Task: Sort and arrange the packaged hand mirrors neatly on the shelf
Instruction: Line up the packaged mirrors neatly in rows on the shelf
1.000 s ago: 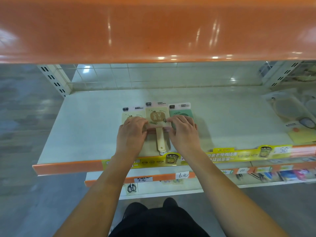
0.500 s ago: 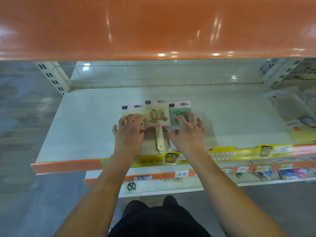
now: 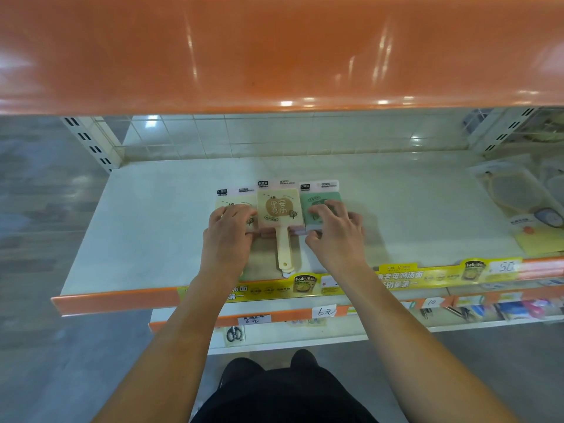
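Three stacks of packaged hand mirrors lie side by side on the white shelf (image 3: 137,227). The left stack (image 3: 235,200) is pale yellow, the middle stack (image 3: 279,209) is cream with a brown badge and its handle points toward me, and the right stack (image 3: 320,199) is green. My left hand (image 3: 227,236) rests flat on the left stack with its fingers extended over it. Spread over the green stack is my right hand (image 3: 334,230), its fingertips touching the pack and its thumb at the near edge.
An orange shelf (image 3: 274,50) overhangs close above. More packaged mirrors (image 3: 515,193) lie at the far right of the same shelf. A yellow price strip (image 3: 396,277) runs along the front edge. Lower shelves (image 3: 335,325) hold small goods and price tags.
Both hands have slid outward from the middle stack: the left onto the yellow stack, the right onto the green one, fingers more spread. The stacks look about unmoved.
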A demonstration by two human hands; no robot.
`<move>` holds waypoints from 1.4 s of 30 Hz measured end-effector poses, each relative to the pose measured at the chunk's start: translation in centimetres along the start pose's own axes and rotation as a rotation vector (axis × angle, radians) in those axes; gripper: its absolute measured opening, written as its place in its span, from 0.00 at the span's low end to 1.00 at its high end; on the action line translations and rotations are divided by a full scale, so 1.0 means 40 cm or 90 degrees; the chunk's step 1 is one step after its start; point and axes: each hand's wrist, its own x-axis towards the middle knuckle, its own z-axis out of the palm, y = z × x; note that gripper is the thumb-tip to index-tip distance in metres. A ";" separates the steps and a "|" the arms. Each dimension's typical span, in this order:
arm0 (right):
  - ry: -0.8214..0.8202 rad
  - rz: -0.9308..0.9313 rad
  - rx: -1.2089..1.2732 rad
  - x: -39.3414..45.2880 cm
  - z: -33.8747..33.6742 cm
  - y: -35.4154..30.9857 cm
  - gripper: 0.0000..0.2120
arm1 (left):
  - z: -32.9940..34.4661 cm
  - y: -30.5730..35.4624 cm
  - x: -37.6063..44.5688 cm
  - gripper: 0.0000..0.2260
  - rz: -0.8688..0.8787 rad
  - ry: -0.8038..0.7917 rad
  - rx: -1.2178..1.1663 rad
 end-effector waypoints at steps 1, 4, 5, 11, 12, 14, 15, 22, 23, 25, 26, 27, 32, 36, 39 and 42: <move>-0.001 -0.001 0.004 0.000 -0.002 0.000 0.23 | -0.001 -0.001 0.002 0.16 0.003 -0.007 0.009; 0.000 0.010 -0.011 -0.006 -0.003 -0.004 0.23 | -0.006 0.006 -0.001 0.14 -0.005 -0.021 0.030; 0.003 0.012 -0.024 -0.009 -0.002 -0.008 0.23 | -0.009 0.012 -0.005 0.15 -0.015 -0.019 0.043; 0.026 -0.046 -0.027 -0.015 0.013 -0.031 0.22 | -0.009 0.026 -0.013 0.17 0.010 0.004 0.097; 0.023 -0.047 -0.020 -0.013 0.014 -0.032 0.22 | -0.008 0.027 -0.012 0.17 0.011 0.003 0.093; 0.025 -0.045 -0.003 -0.008 0.015 -0.031 0.21 | -0.009 0.030 -0.012 0.16 0.015 0.007 0.084; 0.029 -0.044 0.002 -0.006 0.016 -0.029 0.21 | -0.010 0.033 -0.012 0.16 0.019 0.009 0.082; 0.039 -0.044 0.022 0.001 0.019 -0.023 0.21 | -0.011 0.047 -0.009 0.15 0.029 0.003 0.069; 0.041 -0.043 0.023 0.000 0.020 -0.024 0.21 | -0.012 0.046 -0.010 0.14 0.028 0.004 0.064; 0.044 -0.042 0.022 -0.001 0.024 -0.026 0.21 | -0.013 0.046 -0.012 0.14 0.027 0.009 0.060; 0.044 -0.041 0.021 -0.001 0.026 -0.027 0.21 | -0.013 0.046 -0.012 0.13 0.028 0.010 0.061; 0.044 -0.040 0.022 -0.001 0.028 -0.026 0.21 | -0.013 0.047 -0.012 0.13 0.029 0.011 0.063; 0.052 -0.034 0.014 -0.004 0.034 -0.029 0.20 | -0.012 0.048 -0.016 0.11 0.041 0.011 0.069; 0.048 -0.020 -0.006 -0.013 0.030 -0.037 0.20 | -0.018 0.045 -0.019 0.12 0.039 -0.001 0.077; 0.071 -0.008 0.004 -0.026 0.022 -0.043 0.20 | -0.029 0.040 -0.022 0.16 0.029 -0.020 0.091; 0.136 -0.017 0.037 -0.046 0.020 -0.045 0.19 | -0.039 0.033 -0.027 0.17 0.036 -0.023 0.097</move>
